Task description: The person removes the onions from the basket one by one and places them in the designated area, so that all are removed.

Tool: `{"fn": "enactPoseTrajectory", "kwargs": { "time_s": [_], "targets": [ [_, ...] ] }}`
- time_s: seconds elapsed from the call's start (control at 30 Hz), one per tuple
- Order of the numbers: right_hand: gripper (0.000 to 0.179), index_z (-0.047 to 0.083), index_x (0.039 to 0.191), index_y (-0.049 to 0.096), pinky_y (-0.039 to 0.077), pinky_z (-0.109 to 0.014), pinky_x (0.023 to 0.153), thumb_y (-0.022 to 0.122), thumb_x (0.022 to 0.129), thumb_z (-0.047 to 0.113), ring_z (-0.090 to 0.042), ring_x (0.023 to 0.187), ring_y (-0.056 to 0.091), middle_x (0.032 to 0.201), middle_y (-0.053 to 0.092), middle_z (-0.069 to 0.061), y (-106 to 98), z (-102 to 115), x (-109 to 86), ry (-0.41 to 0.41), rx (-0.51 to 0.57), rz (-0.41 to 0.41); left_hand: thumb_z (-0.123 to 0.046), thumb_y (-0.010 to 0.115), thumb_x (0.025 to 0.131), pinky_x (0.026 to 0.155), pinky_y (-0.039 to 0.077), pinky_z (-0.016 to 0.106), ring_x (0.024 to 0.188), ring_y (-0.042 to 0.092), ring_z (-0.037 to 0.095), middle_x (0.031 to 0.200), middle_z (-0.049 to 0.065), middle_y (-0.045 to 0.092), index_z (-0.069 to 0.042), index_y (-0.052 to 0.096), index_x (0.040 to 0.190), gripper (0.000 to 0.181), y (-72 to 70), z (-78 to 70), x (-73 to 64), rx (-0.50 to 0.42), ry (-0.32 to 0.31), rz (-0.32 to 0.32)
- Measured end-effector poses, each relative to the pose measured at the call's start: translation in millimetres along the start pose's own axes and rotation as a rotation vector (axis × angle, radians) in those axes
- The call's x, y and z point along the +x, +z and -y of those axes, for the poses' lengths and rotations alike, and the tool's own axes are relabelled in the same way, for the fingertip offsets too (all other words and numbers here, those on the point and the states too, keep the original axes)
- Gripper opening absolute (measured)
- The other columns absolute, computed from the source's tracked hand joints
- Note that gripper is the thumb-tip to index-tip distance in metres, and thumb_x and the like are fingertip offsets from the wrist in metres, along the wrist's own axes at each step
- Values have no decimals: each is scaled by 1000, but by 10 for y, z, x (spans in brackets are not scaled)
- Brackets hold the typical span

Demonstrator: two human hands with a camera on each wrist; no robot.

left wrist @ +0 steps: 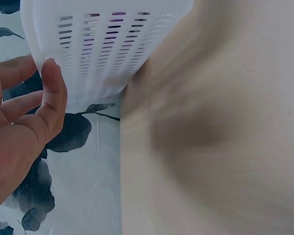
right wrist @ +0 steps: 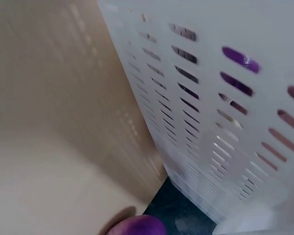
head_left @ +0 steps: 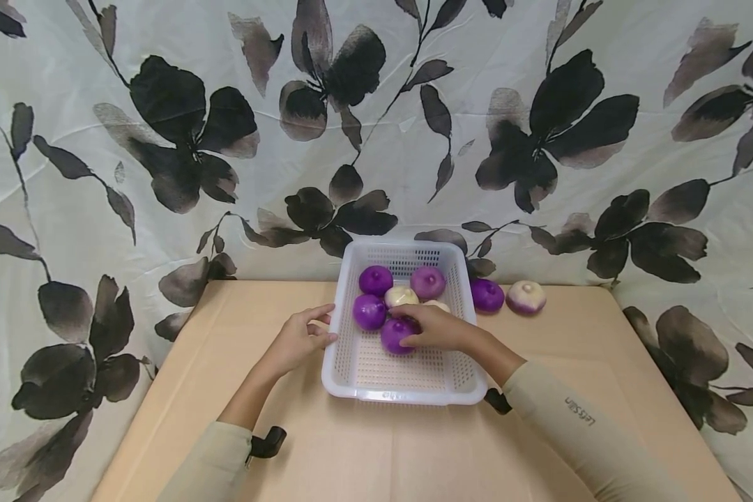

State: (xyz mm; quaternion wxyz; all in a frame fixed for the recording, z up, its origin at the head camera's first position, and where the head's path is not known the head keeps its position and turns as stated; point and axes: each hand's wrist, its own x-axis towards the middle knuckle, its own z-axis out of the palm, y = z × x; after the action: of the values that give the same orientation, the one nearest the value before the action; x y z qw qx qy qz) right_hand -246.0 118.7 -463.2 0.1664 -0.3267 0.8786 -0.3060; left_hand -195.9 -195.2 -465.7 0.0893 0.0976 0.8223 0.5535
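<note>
A white perforated plastic basket stands on the table with several onions in it. My right hand reaches inside and grips a purple onion between thumb and fingers, towards the front of the group. Behind it lie more purple onions, one at the left and one at the back right, with a pale onion among them. Another pale onion is partly hidden by the right hand. At the basket's left rim, my left hand holds the edge with thumb and fingers; the left wrist view shows these fingers against the rim.
Just right of the basket, on the table, sit a purple onion and a white onion with a purplish base. A floral cloth hangs behind the table's back edge.
</note>
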Motion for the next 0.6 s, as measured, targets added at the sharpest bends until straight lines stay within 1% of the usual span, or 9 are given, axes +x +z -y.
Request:
{"fn": "enactPoseTrajectory", "kwargs": {
  "time_s": [0.17, 0.3, 0.4, 0.6],
  "targets": [
    [60, 11, 147, 57, 46, -44, 118, 79, 92, 17, -27, 139, 55, 146, 61, -7, 36, 0, 18, -6, 9, -13, 3, 69, 93, 81, 65, 47, 86, 70, 19, 126, 26, 58, 7, 46, 150, 62, -1, 1, -1, -4, -6, 0],
    [60, 14, 144, 61, 48, -45, 116, 81, 88, 13, -27, 137, 57, 144, 63, -6, 71, -13, 30, 3, 7, -20, 3, 70, 93, 79, 66, 43, 86, 70, 19, 125, 26, 58, 7, 46, 150, 62, -1, -12, -6, -6, -7, -1],
    [62, 16, 144, 61, 47, -46, 117, 83, 86, 14, -28, 138, 56, 145, 62, -6, 99, -24, 36, 13, -3, -21, 3, 70, 93, 79, 66, 44, 86, 69, 19, 125, 26, 58, 7, 46, 150, 62, -3, -25, -10, -6, -7, 0],
    [66, 13, 145, 59, 45, -47, 118, 85, 84, 14, -30, 139, 54, 147, 60, -7, 124, -42, 41, 17, 3, -14, 4, 69, 92, 80, 65, 46, 86, 69, 19, 125, 26, 58, 7, 46, 150, 62, 0, -48, -14, -7, -12, -2]
  ]
}}
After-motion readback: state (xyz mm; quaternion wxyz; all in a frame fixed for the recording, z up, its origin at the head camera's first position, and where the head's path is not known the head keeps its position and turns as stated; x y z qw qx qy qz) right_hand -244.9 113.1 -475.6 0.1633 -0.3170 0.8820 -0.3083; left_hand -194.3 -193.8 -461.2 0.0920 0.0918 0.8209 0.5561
